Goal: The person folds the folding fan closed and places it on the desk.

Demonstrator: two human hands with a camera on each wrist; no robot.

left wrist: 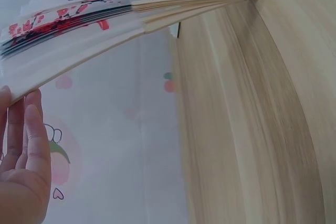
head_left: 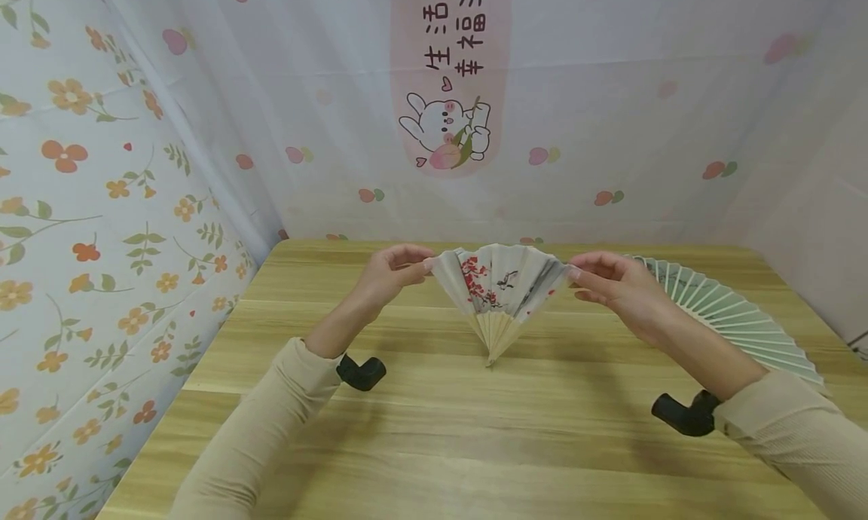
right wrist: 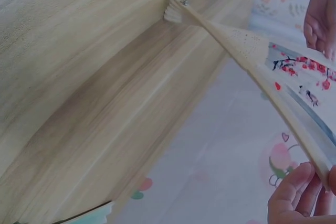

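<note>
A white folding fan [head_left: 493, 286] with red blossoms and a bird stands partly spread over the table, its pivot end pointing down at the wood. My left hand [head_left: 389, 279] pinches its left outer corner between thumb and fingers. At the opposite corner, my right hand [head_left: 620, 290] pinches the other end rib. Uneven pleats of the fan [left wrist: 89, 19] show in the left wrist view, with the left hand [left wrist: 26, 156] at its lower edge. From the right wrist, the pale outer rib runs down to the right hand [right wrist: 299, 195].
A green folding fan [head_left: 746, 324] lies spread on the wooden table [head_left: 434, 429] at the right, partly behind the right forearm. A printed curtain [head_left: 576, 113] hangs along the table's back edge, and a floral curtain [head_left: 102, 241] hangs at the left.
</note>
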